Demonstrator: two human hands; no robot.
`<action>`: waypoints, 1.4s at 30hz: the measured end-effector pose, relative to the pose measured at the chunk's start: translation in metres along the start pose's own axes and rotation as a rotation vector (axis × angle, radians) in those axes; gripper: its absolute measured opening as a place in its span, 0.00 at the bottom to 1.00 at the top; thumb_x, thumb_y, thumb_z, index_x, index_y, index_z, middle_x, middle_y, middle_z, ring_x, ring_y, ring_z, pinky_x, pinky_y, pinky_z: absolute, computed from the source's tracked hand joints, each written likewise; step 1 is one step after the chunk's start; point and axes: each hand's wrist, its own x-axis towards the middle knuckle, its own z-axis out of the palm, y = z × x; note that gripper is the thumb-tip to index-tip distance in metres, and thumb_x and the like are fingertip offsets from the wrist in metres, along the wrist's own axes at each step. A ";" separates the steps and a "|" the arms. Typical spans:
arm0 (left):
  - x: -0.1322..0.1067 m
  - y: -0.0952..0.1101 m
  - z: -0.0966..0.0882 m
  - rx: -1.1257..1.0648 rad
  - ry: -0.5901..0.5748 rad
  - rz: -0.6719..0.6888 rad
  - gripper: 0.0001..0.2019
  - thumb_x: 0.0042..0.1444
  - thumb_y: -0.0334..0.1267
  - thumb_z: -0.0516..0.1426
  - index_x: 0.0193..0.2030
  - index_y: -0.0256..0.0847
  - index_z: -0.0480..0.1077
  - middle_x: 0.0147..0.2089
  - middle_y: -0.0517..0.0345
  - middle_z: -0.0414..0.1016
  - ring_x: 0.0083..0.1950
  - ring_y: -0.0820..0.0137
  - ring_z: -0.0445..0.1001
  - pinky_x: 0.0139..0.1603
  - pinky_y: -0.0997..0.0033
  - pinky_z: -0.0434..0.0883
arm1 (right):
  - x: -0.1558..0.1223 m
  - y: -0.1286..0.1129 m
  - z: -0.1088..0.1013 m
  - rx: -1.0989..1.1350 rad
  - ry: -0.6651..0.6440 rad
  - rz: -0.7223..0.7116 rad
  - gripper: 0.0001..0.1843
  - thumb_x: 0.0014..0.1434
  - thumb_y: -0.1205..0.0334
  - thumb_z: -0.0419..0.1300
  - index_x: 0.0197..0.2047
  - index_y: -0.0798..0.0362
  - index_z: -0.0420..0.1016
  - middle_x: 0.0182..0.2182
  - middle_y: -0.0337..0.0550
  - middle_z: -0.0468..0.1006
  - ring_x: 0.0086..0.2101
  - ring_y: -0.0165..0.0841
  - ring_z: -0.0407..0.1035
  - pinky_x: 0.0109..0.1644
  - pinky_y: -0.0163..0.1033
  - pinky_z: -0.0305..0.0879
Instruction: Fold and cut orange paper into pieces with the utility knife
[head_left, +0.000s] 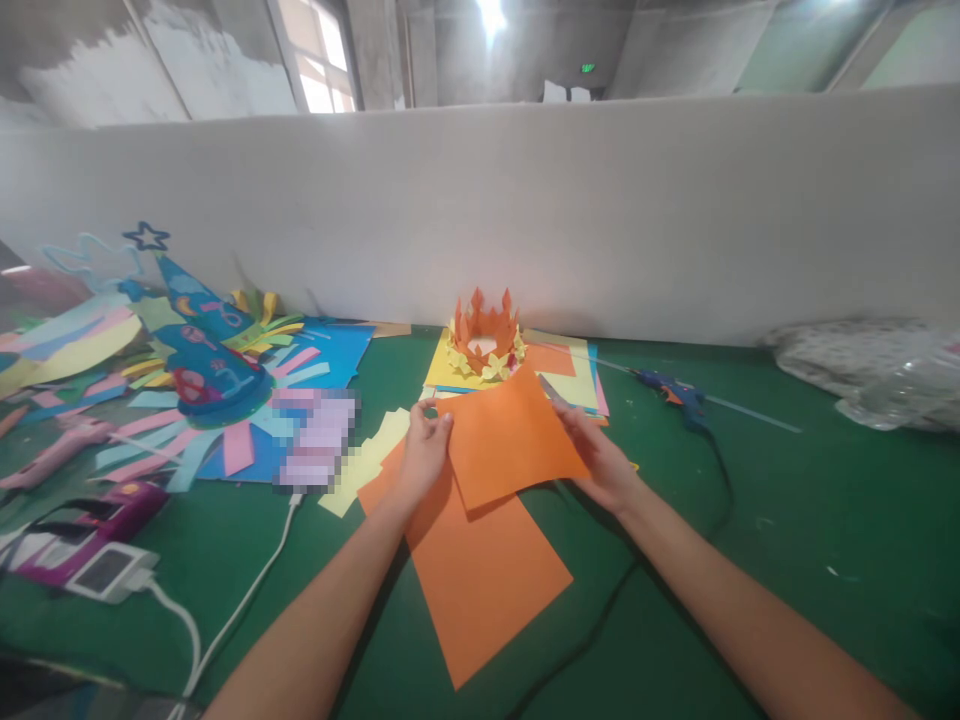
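A sheet of orange paper (pixel 517 440) is held up over the table, slightly bent. My left hand (pixel 427 445) pinches its left edge between thumb and fingers. At the opposite edge my right hand (pixel 600 460) is closed on the sheet, its fingers partly hidden behind it. A thin grey blade-like piece (pixel 553 390) shows by the right fingertips; I cannot tell what it belongs to. Below lies another orange sheet (pixel 487 590), flat on the green table. Beyond the hands, an orange paper crown (pixel 484 325) with yellow paper flowers stands on stacked coloured paper (pixel 581 358).
A blue glue gun (pixel 679 395) with a cord lies to the right. On the left are a blue cone hat (pixel 214 345) with paper strips, a pink glue gun (pixel 56 455), a power strip (pixel 97 560) and a blurred phone (pixel 319 440). A white partition (pixel 637 210) rises behind.
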 end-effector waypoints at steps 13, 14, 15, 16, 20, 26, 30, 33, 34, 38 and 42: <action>-0.023 0.016 0.016 -0.155 -0.109 -0.077 0.19 0.58 0.50 0.53 0.51 0.45 0.54 0.39 0.58 0.68 0.35 0.70 0.72 0.36 0.71 0.69 | -0.008 0.007 0.018 -0.605 -0.075 -0.095 0.25 0.58 0.43 0.55 0.56 0.42 0.70 0.63 0.42 0.58 0.65 0.42 0.43 0.66 0.54 0.42; -0.025 0.017 0.017 -0.210 -0.134 -0.114 0.21 0.56 0.51 0.55 0.51 0.45 0.53 0.41 0.55 0.70 0.37 0.69 0.73 0.36 0.71 0.70 | -0.008 0.007 0.019 -0.629 -0.081 -0.099 0.25 0.58 0.43 0.56 0.56 0.42 0.70 0.65 0.42 0.55 0.65 0.43 0.43 0.66 0.54 0.41; -0.026 0.019 0.018 -0.260 -0.150 -0.155 0.23 0.54 0.50 0.57 0.52 0.45 0.53 0.43 0.53 0.71 0.37 0.68 0.75 0.36 0.70 0.71 | -0.009 0.008 0.019 -0.642 -0.091 -0.107 0.25 0.58 0.44 0.56 0.56 0.43 0.70 0.65 0.42 0.54 0.65 0.43 0.42 0.66 0.54 0.40; -0.027 0.020 0.019 -0.305 -0.157 -0.194 0.25 0.52 0.48 0.60 0.52 0.45 0.53 0.43 0.52 0.72 0.37 0.67 0.75 0.35 0.69 0.71 | -0.009 0.008 0.020 -0.641 -0.100 -0.119 0.25 0.57 0.45 0.57 0.57 0.43 0.69 0.65 0.42 0.53 0.65 0.43 0.42 0.66 0.54 0.39; -0.029 0.023 0.020 -0.456 -0.145 -0.253 0.28 0.45 0.41 0.66 0.49 0.43 0.57 0.42 0.51 0.76 0.38 0.64 0.77 0.38 0.65 0.73 | -0.010 0.008 0.022 -0.381 -0.131 -0.089 0.38 0.56 0.47 0.60 0.66 0.40 0.50 0.65 0.43 0.55 0.62 0.42 0.51 0.63 0.53 0.51; -0.026 0.023 0.017 -0.508 -0.154 -0.248 0.27 0.41 0.38 0.67 0.47 0.42 0.61 0.41 0.53 0.76 0.40 0.64 0.77 0.41 0.64 0.73 | -0.007 0.004 0.021 0.099 -0.112 0.138 0.31 0.56 0.48 0.60 0.61 0.43 0.61 0.54 0.44 0.73 0.49 0.41 0.71 0.55 0.50 0.65; -0.024 0.021 0.018 -0.445 -0.109 -0.264 0.24 0.44 0.38 0.66 0.46 0.42 0.61 0.33 0.62 0.72 0.33 0.71 0.75 0.33 0.73 0.71 | -0.005 0.006 0.020 0.115 -0.169 0.162 0.27 0.50 0.55 0.66 0.53 0.49 0.68 0.52 0.46 0.74 0.49 0.42 0.71 0.56 0.51 0.64; -0.025 0.021 0.020 -0.443 -0.152 -0.247 0.17 0.51 0.44 0.61 0.44 0.42 0.62 0.30 0.63 0.69 0.31 0.74 0.73 0.29 0.77 0.68 | -0.005 0.007 0.022 0.075 -0.124 0.134 0.30 0.46 0.57 0.69 0.52 0.49 0.68 0.51 0.45 0.75 0.49 0.43 0.71 0.56 0.52 0.65; -0.026 0.022 0.021 -0.431 -0.178 -0.241 0.16 0.53 0.46 0.60 0.43 0.42 0.62 0.30 0.63 0.68 0.30 0.74 0.72 0.28 0.78 0.67 | -0.005 0.007 0.023 0.061 -0.094 0.126 0.30 0.45 0.58 0.69 0.51 0.49 0.67 0.51 0.45 0.75 0.49 0.43 0.71 0.55 0.52 0.65; -0.032 0.024 0.024 -0.339 -0.231 -0.237 0.14 0.53 0.47 0.60 0.38 0.41 0.63 0.33 0.61 0.70 0.30 0.76 0.71 0.25 0.79 0.66 | -0.006 0.007 0.024 0.006 -0.012 0.085 0.31 0.44 0.58 0.70 0.50 0.48 0.64 0.48 0.45 0.77 0.47 0.42 0.72 0.54 0.52 0.66; -0.032 0.023 0.025 -0.360 -0.257 -0.219 0.14 0.51 0.42 0.61 0.41 0.40 0.63 0.39 0.55 0.72 0.37 0.72 0.74 0.34 0.74 0.70 | -0.006 0.005 0.025 -0.005 -0.004 0.079 0.31 0.43 0.60 0.69 0.50 0.47 0.63 0.48 0.44 0.77 0.46 0.41 0.72 0.54 0.51 0.66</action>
